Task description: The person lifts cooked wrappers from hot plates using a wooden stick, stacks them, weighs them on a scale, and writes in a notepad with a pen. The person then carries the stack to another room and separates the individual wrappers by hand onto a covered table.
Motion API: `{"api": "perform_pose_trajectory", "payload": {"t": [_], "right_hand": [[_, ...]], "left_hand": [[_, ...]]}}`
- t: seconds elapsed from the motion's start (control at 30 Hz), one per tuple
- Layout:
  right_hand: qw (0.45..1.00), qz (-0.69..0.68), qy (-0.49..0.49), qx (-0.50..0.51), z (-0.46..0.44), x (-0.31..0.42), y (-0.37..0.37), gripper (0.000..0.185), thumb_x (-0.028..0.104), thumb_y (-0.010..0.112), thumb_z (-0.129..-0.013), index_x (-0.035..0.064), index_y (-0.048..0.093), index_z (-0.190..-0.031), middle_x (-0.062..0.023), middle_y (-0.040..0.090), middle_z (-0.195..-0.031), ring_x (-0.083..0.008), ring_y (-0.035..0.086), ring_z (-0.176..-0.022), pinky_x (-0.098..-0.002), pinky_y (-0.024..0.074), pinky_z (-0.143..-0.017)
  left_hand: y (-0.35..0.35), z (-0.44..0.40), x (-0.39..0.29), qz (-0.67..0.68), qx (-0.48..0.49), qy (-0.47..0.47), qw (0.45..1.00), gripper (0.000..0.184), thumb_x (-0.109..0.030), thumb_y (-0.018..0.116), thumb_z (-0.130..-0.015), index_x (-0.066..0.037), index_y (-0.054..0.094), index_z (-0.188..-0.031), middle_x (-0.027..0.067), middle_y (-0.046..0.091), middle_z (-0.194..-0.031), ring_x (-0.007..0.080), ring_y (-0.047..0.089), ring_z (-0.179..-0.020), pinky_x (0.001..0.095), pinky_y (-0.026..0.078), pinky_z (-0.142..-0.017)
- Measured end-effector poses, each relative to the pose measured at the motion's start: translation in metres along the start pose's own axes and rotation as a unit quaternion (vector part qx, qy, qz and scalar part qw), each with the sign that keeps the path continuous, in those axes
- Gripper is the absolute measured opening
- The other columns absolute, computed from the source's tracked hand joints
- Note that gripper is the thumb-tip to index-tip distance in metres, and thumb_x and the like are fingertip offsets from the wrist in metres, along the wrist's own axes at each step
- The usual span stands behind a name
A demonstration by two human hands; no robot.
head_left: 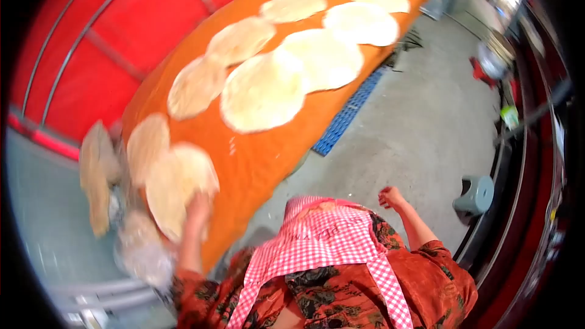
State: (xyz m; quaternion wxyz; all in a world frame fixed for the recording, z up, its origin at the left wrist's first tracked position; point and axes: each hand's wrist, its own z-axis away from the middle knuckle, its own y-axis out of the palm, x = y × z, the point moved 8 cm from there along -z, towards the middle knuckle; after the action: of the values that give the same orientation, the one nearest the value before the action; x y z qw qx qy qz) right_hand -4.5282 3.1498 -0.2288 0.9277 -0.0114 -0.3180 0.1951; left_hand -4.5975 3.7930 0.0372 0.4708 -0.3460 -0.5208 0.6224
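Flat round breads lie in two rough rows along an orange cloth (244, 158) on a long table. My left hand (198, 208) is at the nearest flatbread (173, 186), its fingers closed on the bread near the right side; motion blurs the fingertips. A smaller flatbread (148, 143) lies just beyond, partly under it. Beyond a strip of bare cloth is a large pale flatbread (263, 92). My right hand (390, 197) hangs over the floor to the right of the table, fingers curled, with nothing visible in it.
A clear plastic bag (143, 250) and folded brownish pieces (96, 176) sit at the table's left end. Red sheeting (146, 18) runs behind the table. Blue plastic grating (350, 113) lies along its right edge. A grey-green stool (474, 195) stands on the concrete floor.
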Motion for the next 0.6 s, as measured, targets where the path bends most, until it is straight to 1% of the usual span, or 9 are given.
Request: {"api": "perform_pose_trajectory", "payload": {"t": [0.03, 0.07, 0.13, 0.2, 0.27, 0.3, 0.4, 0.5, 0.6], "right_hand": [[0.999, -0.013, 0.025, -0.028, 0.008, -0.021, -0.020, 0.017, 0.019, 0.059, -0.085, 0.0057, 0.058, -0.095, -0.0088, 0.064, -0.078, -0.0218, 0.064, -0.064, -0.0363, 0.0487, -0.051], [0.997, -0.023, 0.054, -0.054, 0.025, -0.043, -0.027, 0.015, 0.018, 0.059, -0.085, 0.0057, 0.058, -0.093, -0.0091, 0.063, -0.076, -0.0223, 0.063, -0.062, -0.0362, 0.0479, -0.051], [0.986, -0.098, 0.112, -0.081, 0.044, -0.092, -0.039, 0.013, 0.019, 0.059, -0.084, 0.0063, 0.056, -0.088, -0.0091, 0.062, -0.073, -0.0230, 0.062, -0.061, -0.0366, 0.0467, -0.051], [0.958, -0.231, 0.127, -0.117, 0.060, -0.102, -0.060, 0.012, 0.018, 0.058, -0.085, 0.0076, 0.052, -0.082, -0.0074, 0.060, -0.072, -0.0214, 0.062, -0.064, -0.0379, 0.0470, -0.054], [0.940, -0.293, 0.072, -0.160, 0.057, -0.077, -0.078, 0.012, 0.017, 0.058, -0.084, 0.0080, 0.051, -0.080, -0.0065, 0.060, -0.071, -0.0199, 0.062, -0.063, -0.0363, 0.0469, -0.054], [0.930, -0.318, 0.042, -0.180, 0.056, -0.060, -0.088, 0.012, 0.017, 0.058, -0.084, 0.0082, 0.051, -0.079, -0.0061, 0.060, -0.070, -0.0192, 0.062, -0.063, -0.0355, 0.0469, -0.054], [0.931, -0.326, -0.051, -0.155, 0.065, 0.043, -0.085, 0.010, 0.016, 0.058, -0.084, 0.0099, 0.052, -0.078, -0.0035, 0.059, -0.068, -0.0151, 0.061, -0.064, -0.0330, 0.0476, -0.057], [0.929, -0.328, -0.126, -0.117, 0.055, 0.142, -0.065, 0.008, 0.017, 0.058, -0.085, 0.0104, 0.055, -0.082, -0.0025, 0.061, -0.074, -0.0120, 0.062, -0.068, -0.0305, 0.0488, -0.059], [0.935, -0.307, -0.160, -0.083, 0.022, 0.231, -0.083, 0.010, 0.019, 0.057, -0.085, 0.0106, 0.057, -0.090, -0.0029, 0.064, -0.081, -0.0123, 0.062, -0.070, -0.0300, 0.0497, -0.058]], "left_hand": [[0.019, 0.012, -0.013, 0.046, 0.069, -0.011, 0.997, 0.035, -0.027, 0.064, -0.082, -0.002, 0.060, -0.105, 0.0242, 0.052, -0.117, 0.0389, 0.055, -0.103, 0.0476, 0.044, -0.090], [0.058, 0.016, 0.007, 0.062, -0.010, 0.033, 0.997, 0.038, -0.026, 0.068, -0.078, 0.000, 0.059, -0.104, 0.0231, 0.051, -0.119, 0.0389, 0.052, -0.108, 0.0450, 0.042, -0.095], [0.021, 0.047, -0.025, 0.095, -0.192, 0.085, 0.973, 0.032, -0.017, 0.068, -0.078, 0.003, 0.057, -0.100, 0.0209, 0.053, -0.112, 0.0381, 0.053, -0.102, 0.0432, 0.043, -0.091], [0.013, 0.064, -0.036, 0.222, -0.210, 0.049, 0.951, 0.028, -0.012, 0.067, -0.077, 0.003, 0.056, -0.097, 0.0194, 0.054, -0.104, 0.0370, 0.053, -0.096, 0.0423, 0.044, -0.086], [0.026, 0.074, -0.039, 0.308, -0.225, 0.022, 0.924, 0.021, -0.007, 0.066, -0.077, 0.003, 0.055, -0.092, 0.0166, 0.055, -0.094, 0.0334, 0.054, -0.088, 0.0396, 0.045, -0.080], [0.039, 0.078, -0.046, 0.337, -0.229, 0.018, 0.913, 0.018, -0.004, 0.065, -0.076, 0.002, 0.055, -0.089, 0.0146, 0.055, -0.089, 0.0303, 0.055, -0.083, 0.0374, 0.045, -0.076], [0.060, 0.077, -0.083, 0.491, -0.104, 0.005, 0.865, 0.011, 0.000, 0.063, -0.077, 0.000, 0.058, -0.087, 0.0093, 0.056, -0.085, 0.0196, 0.057, -0.076, 0.0304, 0.047, -0.068], [0.030, 0.050, -0.124, 0.484, -0.049, 0.044, 0.873, 0.013, -0.001, 0.062, -0.079, 0.000, 0.061, -0.092, 0.0082, 0.059, -0.084, 0.0167, 0.057, -0.075, 0.0269, 0.047, -0.067], [0.010, -0.017, -0.186, 0.515, 0.017, 0.043, 0.856, 0.011, -0.002, 0.061, -0.082, 0.000, 0.061, -0.092, 0.0060, 0.060, -0.081, 0.0135, 0.056, -0.075, 0.0259, 0.047, -0.066]]}}
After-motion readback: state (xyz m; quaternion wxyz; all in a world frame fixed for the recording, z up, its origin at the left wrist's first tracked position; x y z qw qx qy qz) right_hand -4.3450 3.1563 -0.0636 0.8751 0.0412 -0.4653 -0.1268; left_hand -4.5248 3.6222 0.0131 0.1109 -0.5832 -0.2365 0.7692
